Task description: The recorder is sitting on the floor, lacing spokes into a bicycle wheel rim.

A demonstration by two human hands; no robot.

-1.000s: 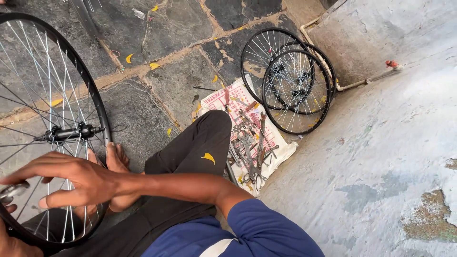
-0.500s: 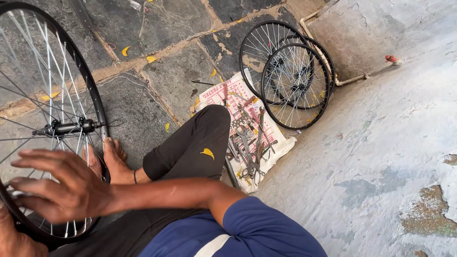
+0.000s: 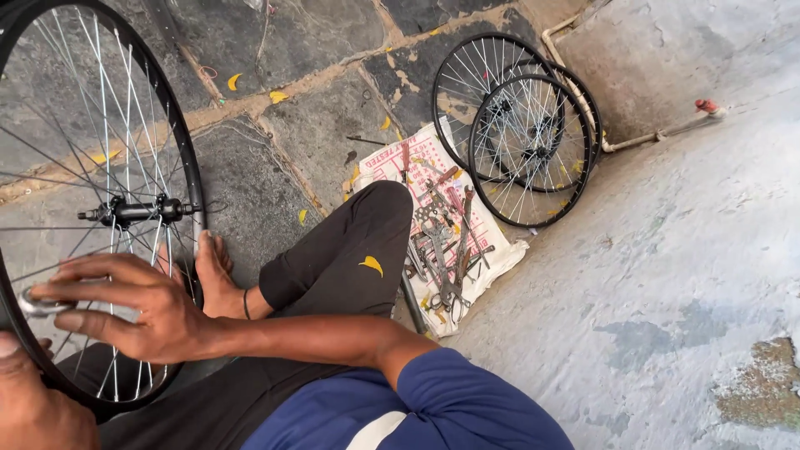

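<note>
The person sits on the stone floor (image 3: 275, 125) with a black bicycle wheel (image 3: 179, 150) standing upright in front of them at the left of the view, its rim running out past the top and left edges. The hub (image 3: 133, 211) and its axle sit level in the middle of the thin silver spokes (image 3: 100, 108).

The right hand (image 3: 125, 308) reaches across the body to the wheel's lower left part, fingers spread and curled over the spokes. Its thumb and forefinger pinch a small silver tool (image 3: 37, 304) against the spokes just inside the rim. The left hand (image 3: 37, 408) shows only as a blurred patch at the bottom left corner, close against the outside of the rim; whether it grips the rim or is open I cannot tell.

A bare foot (image 3: 215, 279) rests on the floor touching the wheel's right side, with a thin dark band at the ankle. The bent knee in black trousers (image 3: 350, 250) lies just to the right of it, and a blue sleeve (image 3: 467, 408) fills the bottom middle.

Beside the knee a printed cloth (image 3: 492, 258) is spread on the floor, carrying a heap of spanners (image 3: 446, 250) and other metal tools. Beyond the cloth two more wheels (image 3: 525, 133) lean overlapping against a grey cement wall (image 3: 667, 250), well apart from the hands. Yellow leaves (image 3: 233, 81) lie scattered on the stones
</note>
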